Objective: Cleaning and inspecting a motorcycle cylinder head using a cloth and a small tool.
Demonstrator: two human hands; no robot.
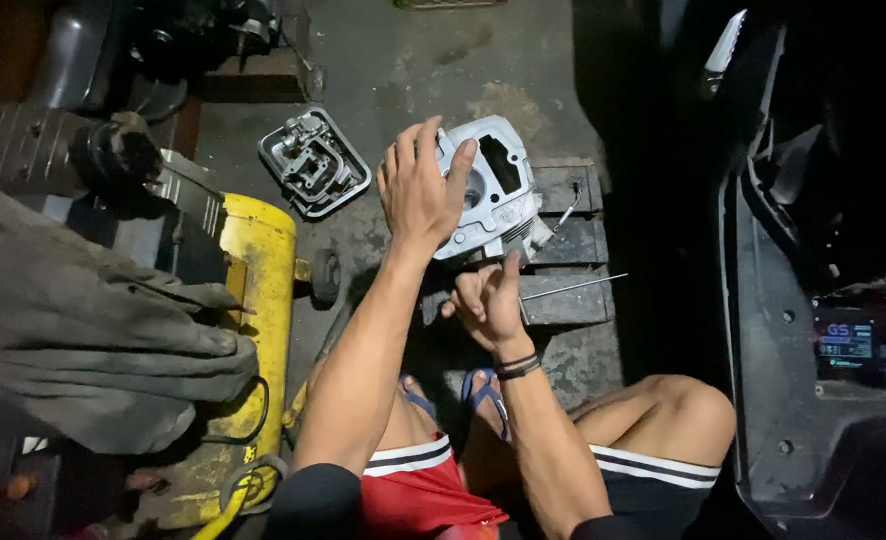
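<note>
A grey metal engine cylinder block (pixel 498 185) with cooling fins rests tilted on a low wooden pallet (pixel 573 240). My left hand (pixel 418 185) grips its left upper side, fingers spread over the top. My right hand (pixel 488 300) presses against its lower edge, thumb pointing up at the fins; a dark band is on that wrist. A thin metal rod (pixel 573 288) lies on the pallet just right of my right hand.
A metal engine cover (pixel 315 162) lies on the concrete floor to the left. A yellow compressor tank (pixel 253 290) with a grey cloth (pixel 83 320) over it stands at left. Dark motorcycle bodywork (pixel 793 300) fills the right side. My knees and sandalled feet are below.
</note>
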